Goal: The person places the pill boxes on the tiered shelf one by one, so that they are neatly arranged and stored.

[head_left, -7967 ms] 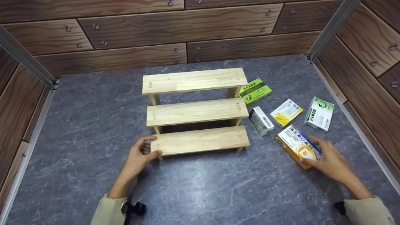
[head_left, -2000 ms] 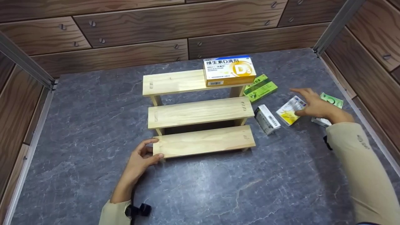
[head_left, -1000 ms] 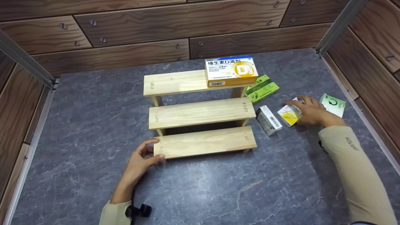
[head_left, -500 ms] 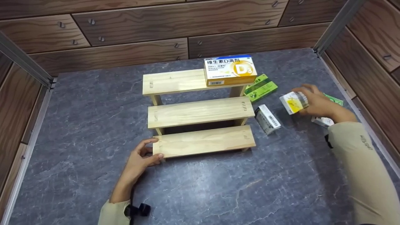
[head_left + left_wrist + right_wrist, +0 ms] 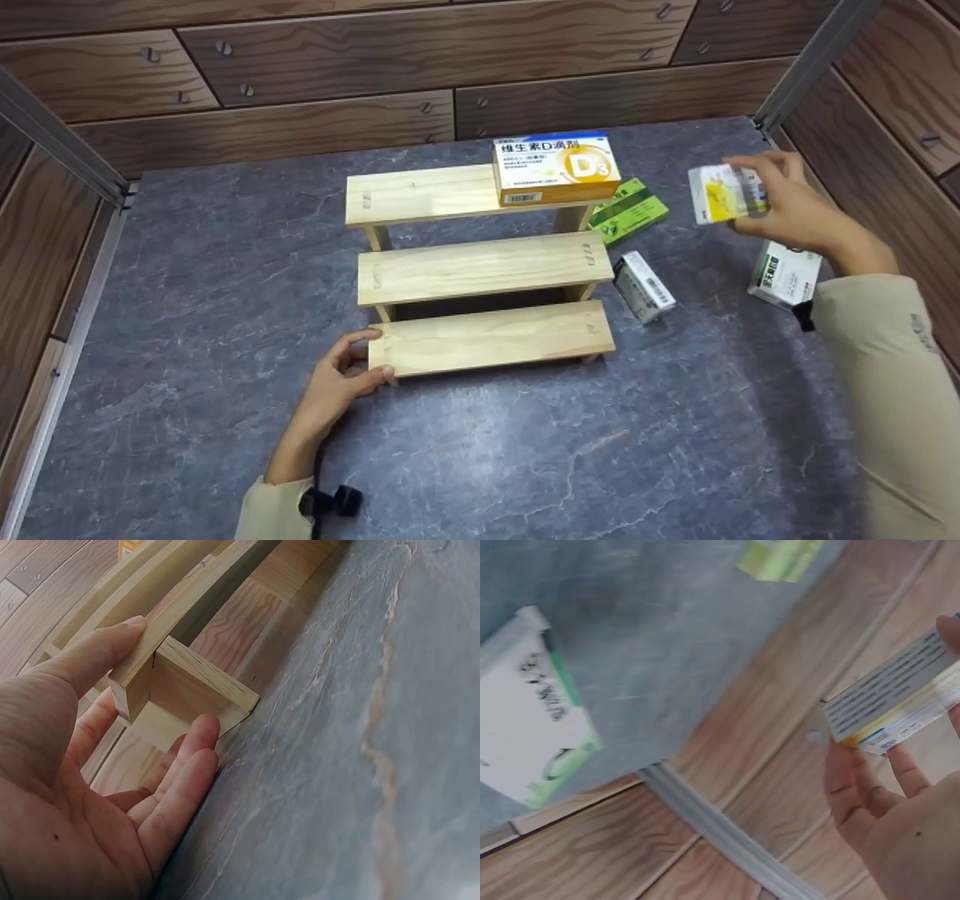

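Three-tier wooden stand (image 5: 484, 270) on tabletop (image 5: 487, 450); clock read from the stand's middle, head view. Right hand (image 5: 806, 214), between 2 and 3 o'clock: thumb and fingers pinch a yellow-and-white medicine carton (image 5: 712, 196), apparently clear of the tabletop; lettering blurred. Left hand (image 5: 330, 386), 8 o'clock: grips the lowest tier (image 5: 491, 341) by its end. Vitamin D3 carton (image 5: 556, 171), 1 o'clock, on top tier (image 5: 420, 193). On tabletop: green carton (image 5: 634, 215), 2 o'clock; grey-and-white carton (image 5: 643, 287), 3 o'clock; green-and-white carton (image 5: 787, 274), 3 o'clock, farther out.
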